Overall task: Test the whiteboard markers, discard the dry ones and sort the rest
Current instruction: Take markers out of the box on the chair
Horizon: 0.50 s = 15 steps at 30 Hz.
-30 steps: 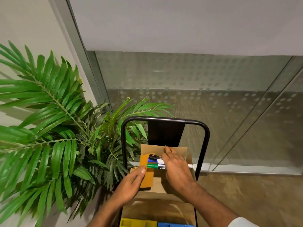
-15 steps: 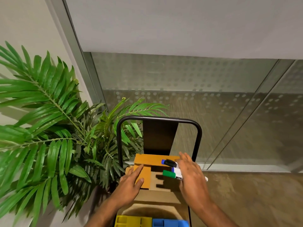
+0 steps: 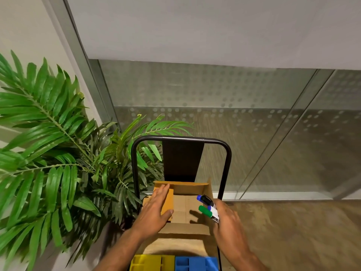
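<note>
Beside frosted glass (image 3: pixel 214 114), a cardboard box (image 3: pixel 183 229) tops a black cart (image 3: pixel 226 163).

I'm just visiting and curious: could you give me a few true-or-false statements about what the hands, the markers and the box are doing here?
1. The right hand grips a bunch of markers. True.
2. The left hand holds a marker too. False: it lies flat on a flap of the cardboard box, holding nothing.
3. The plant stands to the right of the box. False: it is on the left.
4. A yellow tray sits left of a blue tray. True.
5. One of the markers has a red cap. False: the caps showing are blue, black and green.
</note>
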Available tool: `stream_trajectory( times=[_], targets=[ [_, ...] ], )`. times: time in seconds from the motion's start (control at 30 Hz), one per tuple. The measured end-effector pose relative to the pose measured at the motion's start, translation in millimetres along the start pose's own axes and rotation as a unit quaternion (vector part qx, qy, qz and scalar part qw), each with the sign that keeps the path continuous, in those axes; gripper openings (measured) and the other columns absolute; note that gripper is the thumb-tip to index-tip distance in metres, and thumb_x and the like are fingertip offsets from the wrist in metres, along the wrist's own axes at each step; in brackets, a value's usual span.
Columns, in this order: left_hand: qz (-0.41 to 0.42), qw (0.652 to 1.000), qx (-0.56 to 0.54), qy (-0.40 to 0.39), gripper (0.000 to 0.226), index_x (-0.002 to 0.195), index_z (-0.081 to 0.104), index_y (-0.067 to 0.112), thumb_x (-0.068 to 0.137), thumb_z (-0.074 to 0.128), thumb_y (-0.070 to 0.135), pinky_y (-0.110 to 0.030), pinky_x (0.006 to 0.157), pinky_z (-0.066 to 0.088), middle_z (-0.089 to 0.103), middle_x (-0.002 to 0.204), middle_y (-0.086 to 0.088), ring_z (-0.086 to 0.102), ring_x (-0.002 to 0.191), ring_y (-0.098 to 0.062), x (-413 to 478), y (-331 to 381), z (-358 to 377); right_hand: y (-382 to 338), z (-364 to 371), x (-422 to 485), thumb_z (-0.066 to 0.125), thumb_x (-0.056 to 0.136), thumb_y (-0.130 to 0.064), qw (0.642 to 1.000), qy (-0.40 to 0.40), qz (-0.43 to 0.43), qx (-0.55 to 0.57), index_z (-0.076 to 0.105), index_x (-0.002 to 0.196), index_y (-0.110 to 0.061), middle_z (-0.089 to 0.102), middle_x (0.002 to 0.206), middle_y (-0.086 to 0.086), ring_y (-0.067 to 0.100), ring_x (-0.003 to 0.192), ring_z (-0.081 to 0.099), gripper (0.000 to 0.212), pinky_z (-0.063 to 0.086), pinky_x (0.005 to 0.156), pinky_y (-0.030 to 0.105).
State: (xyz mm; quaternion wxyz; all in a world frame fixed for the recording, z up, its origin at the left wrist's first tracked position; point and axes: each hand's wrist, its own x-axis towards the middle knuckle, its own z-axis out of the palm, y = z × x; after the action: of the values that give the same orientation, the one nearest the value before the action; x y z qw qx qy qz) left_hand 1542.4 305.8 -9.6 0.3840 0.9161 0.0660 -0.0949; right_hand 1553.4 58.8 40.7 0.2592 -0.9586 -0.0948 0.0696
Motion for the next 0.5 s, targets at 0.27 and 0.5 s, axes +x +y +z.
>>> stream_trajectory(
  times=[0.27,0.5],
  targets=[
    [0.002,0.999,0.034,0.034,0.085,0.159,-0.012,0.042,0.104,0.052,0.033,-0.058,0.125,0.018,-0.016,0.165,0.018,-0.008,0.156,-0.01,23,13,-4,2,3,1,0.064,0.091,-0.009,0.999,-0.034,-0.009,-0.004,0.034,0.15,-0.032,0.05,0.145,-0.013,0.009,0.133,0.042,0.069,0.04,0.111,0.03],
    [0.013,0.999,0.006,0.043,0.072,0.16,0.0,0.039,0.104,0.042,0.052,-0.054,0.125,0.013,-0.012,0.165,0.017,-0.009,0.156,-0.012,13,25,-9,-3,-4,10,0.057,0.096,-0.006,0.989,-0.129,-0.066,0.002,0.04,0.143,-0.034,0.054,0.137,-0.012,0.007,0.122,0.049,0.057,0.043,0.097,0.019]
  ],
)
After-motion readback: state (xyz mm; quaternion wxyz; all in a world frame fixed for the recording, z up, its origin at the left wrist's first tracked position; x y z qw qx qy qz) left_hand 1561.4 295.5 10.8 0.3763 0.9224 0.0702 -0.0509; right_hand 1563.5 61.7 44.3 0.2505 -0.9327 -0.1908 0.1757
